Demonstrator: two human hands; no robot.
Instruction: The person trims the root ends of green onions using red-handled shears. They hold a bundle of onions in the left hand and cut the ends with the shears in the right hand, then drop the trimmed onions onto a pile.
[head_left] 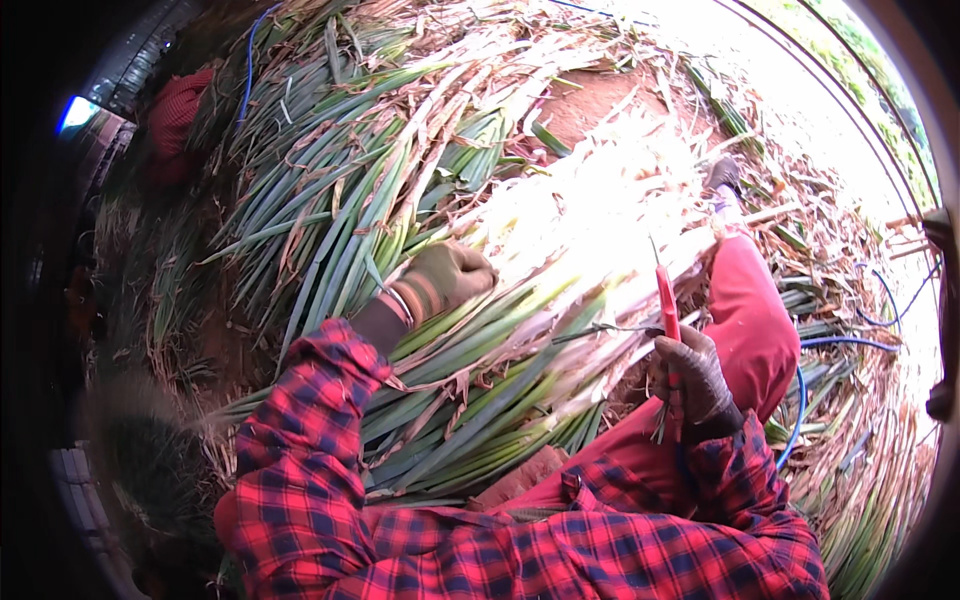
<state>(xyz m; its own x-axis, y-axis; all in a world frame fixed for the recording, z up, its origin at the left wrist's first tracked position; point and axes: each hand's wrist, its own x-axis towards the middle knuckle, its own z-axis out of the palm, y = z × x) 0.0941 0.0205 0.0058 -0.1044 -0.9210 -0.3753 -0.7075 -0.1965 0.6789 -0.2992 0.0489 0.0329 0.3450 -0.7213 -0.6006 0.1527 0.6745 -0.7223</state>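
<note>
A large heap of long green onions (500, 370) lies before me, green tops toward the left and pale stalks toward the upper right, where glare washes them out. My left hand (445, 280), in a green glove with orange bands, rests over the tops with its fingers curled closed. What those fingers pinch, if anything, is hidden. My right hand (695, 380), in a grey glove, is closed around a slim red tool (667, 300) held upright above my leg. Its exact kind is unclear. A thin dark strip sticks out leftward beside this hand.
More onions with dry leaves (340, 190) are piled beyond my left hand. Bare brown soil (590, 105) shows at the top. Blue cord (800, 420) runs along the right. My red-trousered leg (755, 320) stretches beside the heap. Another person's red sleeve (180, 115) appears at upper left.
</note>
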